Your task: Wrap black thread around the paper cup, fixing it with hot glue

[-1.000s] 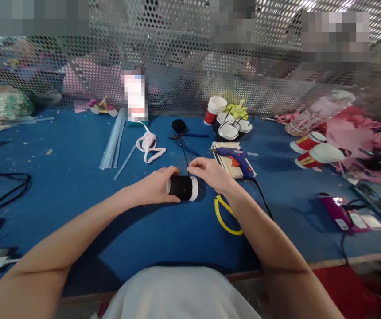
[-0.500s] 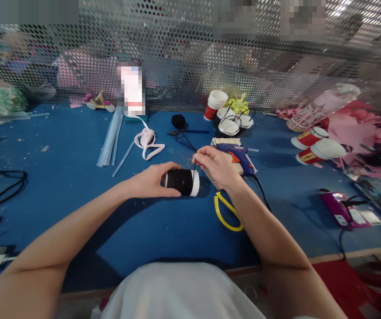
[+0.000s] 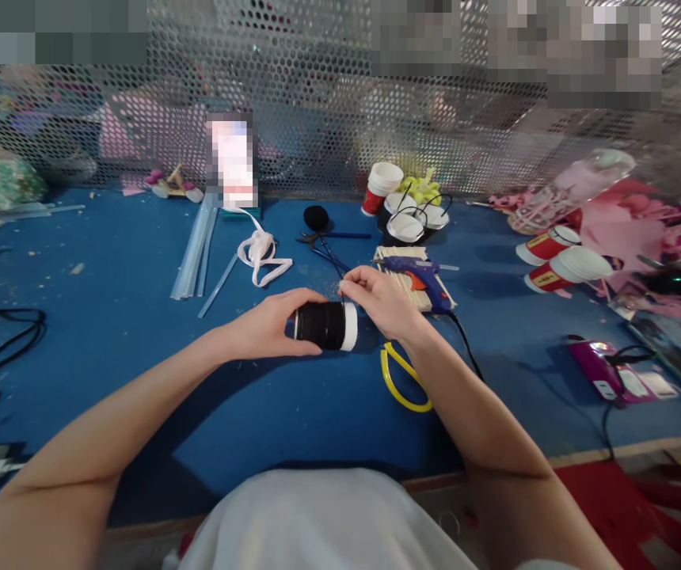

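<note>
A paper cup (image 3: 325, 325) lies on its side in the middle of the blue table, its body wrapped in black cord and one white end bare, facing right. My left hand (image 3: 272, 323) is closed around the cup's left end, thumb below and fingers above. Just above the white end, my right hand (image 3: 379, 299) pinches a strand of black cord (image 3: 342, 290) that runs to the cup. Behind them sit a black yarn ball (image 3: 316, 217) and pliers (image 3: 329, 252). Scissors with yellow handles (image 3: 397, 384) lie beneath my right forearm, partly covered.
A blue glue gun (image 3: 427, 277) rests right of my right hand, its cable trailing forward. Farther back stand black-wrapped cups (image 3: 405, 228) and red-and-white cups (image 3: 382, 186). White ribbon (image 3: 260, 249) and clear glue sticks (image 3: 193, 257) lie left. A perforated metal screen (image 3: 310, 103) borders the back.
My right hand has shifted slightly left and down with the cord, which now passes nearer the cup's upper edge. The left hand keeps its hold on the cup.
</note>
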The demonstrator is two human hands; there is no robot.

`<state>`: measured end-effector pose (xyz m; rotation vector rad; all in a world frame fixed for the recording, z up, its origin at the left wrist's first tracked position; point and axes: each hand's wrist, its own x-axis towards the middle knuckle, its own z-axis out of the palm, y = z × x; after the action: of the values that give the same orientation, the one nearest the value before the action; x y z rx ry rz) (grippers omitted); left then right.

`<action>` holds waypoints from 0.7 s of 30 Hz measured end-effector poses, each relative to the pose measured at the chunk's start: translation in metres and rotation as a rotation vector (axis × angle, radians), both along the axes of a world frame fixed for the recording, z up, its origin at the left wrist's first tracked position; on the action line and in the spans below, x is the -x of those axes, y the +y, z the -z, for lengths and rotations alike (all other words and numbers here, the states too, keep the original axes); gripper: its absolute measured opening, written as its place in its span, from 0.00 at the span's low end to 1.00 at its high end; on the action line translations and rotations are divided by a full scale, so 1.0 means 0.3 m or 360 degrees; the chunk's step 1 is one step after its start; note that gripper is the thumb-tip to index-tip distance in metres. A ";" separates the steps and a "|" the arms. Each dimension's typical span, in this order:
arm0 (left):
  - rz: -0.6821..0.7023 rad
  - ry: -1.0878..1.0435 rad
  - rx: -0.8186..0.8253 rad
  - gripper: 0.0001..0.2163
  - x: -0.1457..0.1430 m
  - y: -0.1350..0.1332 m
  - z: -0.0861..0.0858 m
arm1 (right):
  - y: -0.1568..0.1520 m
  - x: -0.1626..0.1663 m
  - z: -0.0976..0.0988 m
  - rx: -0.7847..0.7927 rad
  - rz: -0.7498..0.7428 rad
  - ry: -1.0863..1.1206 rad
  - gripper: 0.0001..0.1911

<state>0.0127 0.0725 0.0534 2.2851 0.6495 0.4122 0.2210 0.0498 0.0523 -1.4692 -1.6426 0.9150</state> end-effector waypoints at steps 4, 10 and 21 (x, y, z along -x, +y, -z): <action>-0.0001 -0.0043 -0.0044 0.27 0.000 0.000 0.004 | -0.002 0.001 0.001 0.0018 0.0006 0.0007 0.09; 0.0007 -0.0069 -0.0147 0.27 -0.001 0.001 0.006 | -0.005 0.003 -0.002 0.0027 0.0022 -0.0067 0.10; 0.0003 -0.0113 -0.0299 0.27 -0.002 0.002 0.032 | -0.004 -0.001 -0.010 0.0022 0.0060 -0.0097 0.09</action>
<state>0.0132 0.0731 0.0439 2.4348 0.5944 0.5721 0.2213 0.0485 0.0552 -1.5461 -1.6495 0.8701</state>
